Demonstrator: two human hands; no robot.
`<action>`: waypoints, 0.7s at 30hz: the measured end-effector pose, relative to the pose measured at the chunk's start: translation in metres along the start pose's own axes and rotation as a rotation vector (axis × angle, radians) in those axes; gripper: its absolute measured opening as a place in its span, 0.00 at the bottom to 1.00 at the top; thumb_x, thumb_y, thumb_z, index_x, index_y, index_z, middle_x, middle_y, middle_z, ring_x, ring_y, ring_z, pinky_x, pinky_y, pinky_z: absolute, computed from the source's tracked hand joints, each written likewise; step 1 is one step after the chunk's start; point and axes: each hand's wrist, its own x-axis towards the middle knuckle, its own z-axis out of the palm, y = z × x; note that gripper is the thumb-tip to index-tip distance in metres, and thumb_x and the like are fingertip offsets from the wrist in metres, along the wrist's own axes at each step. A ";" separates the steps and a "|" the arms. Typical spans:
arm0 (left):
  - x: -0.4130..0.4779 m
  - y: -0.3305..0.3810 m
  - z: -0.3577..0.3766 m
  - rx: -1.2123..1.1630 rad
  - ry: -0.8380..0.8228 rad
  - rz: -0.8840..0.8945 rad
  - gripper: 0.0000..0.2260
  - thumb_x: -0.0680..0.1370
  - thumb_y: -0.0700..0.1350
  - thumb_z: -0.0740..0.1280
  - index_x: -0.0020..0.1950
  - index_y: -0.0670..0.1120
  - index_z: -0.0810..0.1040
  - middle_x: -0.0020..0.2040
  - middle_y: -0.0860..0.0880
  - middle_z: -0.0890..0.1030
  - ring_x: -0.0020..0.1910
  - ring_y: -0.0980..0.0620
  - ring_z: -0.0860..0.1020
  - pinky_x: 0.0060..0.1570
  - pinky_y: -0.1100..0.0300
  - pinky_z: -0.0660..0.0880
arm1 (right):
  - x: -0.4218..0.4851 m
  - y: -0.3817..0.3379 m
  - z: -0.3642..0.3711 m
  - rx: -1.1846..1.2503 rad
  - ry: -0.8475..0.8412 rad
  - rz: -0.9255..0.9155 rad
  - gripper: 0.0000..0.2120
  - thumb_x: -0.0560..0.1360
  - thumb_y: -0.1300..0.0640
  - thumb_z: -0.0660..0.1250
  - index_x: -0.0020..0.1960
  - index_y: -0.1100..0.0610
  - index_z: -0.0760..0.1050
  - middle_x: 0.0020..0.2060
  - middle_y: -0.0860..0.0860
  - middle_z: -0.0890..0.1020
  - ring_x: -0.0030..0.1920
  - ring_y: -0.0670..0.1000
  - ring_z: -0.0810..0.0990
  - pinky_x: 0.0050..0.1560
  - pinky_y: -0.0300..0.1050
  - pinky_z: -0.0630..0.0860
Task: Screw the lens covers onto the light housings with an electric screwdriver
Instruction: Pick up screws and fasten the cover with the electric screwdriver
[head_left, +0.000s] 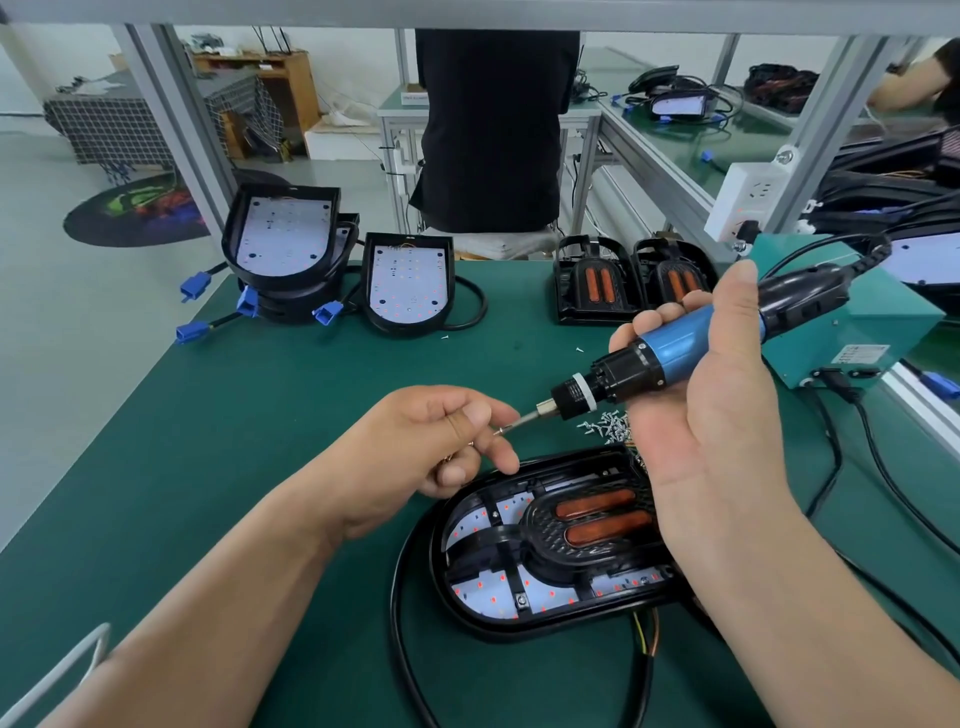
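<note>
Right fingers (675, 312) wrap blue screwdriver (680, 345) | left fingers (480, 414) pinch tiny screw (500, 430) | oval black housing (470, 619)

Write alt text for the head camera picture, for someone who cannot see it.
A person's right hand holds a blue electric screwdriver while the left hand pinches a small screw at its tip. Below them, a black light housing with its cover lies on a green table, loose screws beside it.
</note>
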 end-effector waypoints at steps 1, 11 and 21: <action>0.000 0.001 0.000 -0.005 0.005 -0.014 0.16 0.82 0.49 0.63 0.61 0.40 0.81 0.45 0.41 0.85 0.28 0.55 0.65 0.27 0.65 0.62 | 0.001 -0.001 0.000 0.006 0.000 0.001 0.20 0.79 0.43 0.75 0.56 0.57 0.73 0.38 0.51 0.79 0.37 0.52 0.80 0.47 0.51 0.83; -0.001 0.002 -0.003 0.312 0.068 -0.142 0.10 0.80 0.53 0.71 0.50 0.49 0.88 0.35 0.52 0.77 0.29 0.56 0.67 0.29 0.67 0.65 | 0.008 -0.032 -0.010 0.054 -0.053 -0.013 0.16 0.81 0.44 0.73 0.48 0.56 0.75 0.36 0.50 0.76 0.34 0.50 0.78 0.46 0.48 0.81; -0.007 0.013 0.004 0.645 -0.042 -0.128 0.17 0.75 0.65 0.75 0.43 0.52 0.87 0.34 0.54 0.80 0.35 0.60 0.74 0.40 0.63 0.71 | 0.010 -0.087 -0.041 -0.081 -0.167 -0.008 0.18 0.82 0.39 0.64 0.51 0.55 0.75 0.36 0.45 0.74 0.32 0.43 0.74 0.39 0.40 0.77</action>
